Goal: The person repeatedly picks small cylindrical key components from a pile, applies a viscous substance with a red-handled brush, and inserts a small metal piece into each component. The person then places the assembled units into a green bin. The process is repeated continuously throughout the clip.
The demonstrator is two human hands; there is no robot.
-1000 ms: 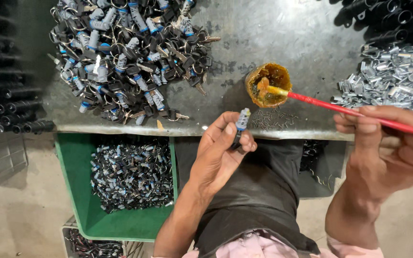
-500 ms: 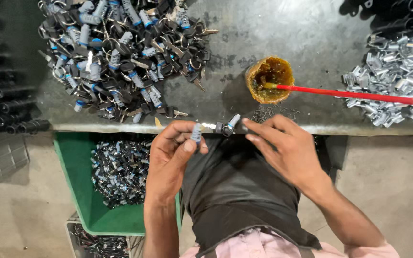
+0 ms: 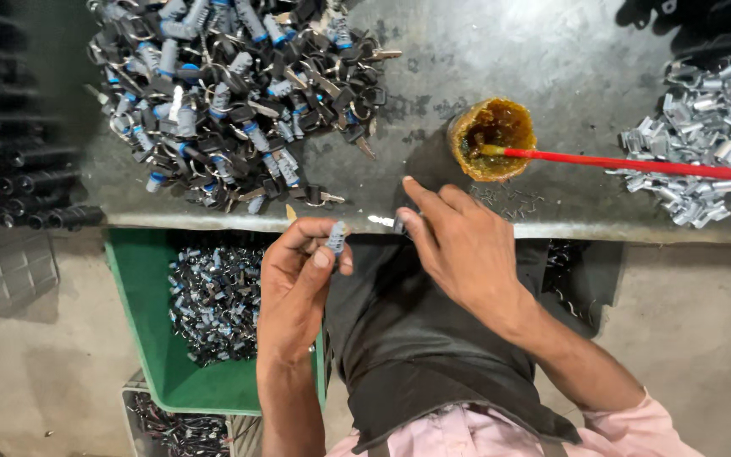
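Here the left hand (image 3: 298, 279) pinches a small grey-blue plug (image 3: 336, 239) between thumb and fingers, just below the worktop (image 3: 484, 42) edge. The right hand (image 3: 458, 245) sits beside it, fingers narrow on a small metal key piece (image 3: 387, 222) at that same edge, though I cannot tell how firm the hold is. Above the right hand stands the glue pot (image 3: 492, 140), the red brush (image 3: 636, 163) resting in it. Both parts hang past the edge, so a loose pinch could likely drop one into the green bin (image 3: 141, 279) below; a raised knuckle might tip the pot
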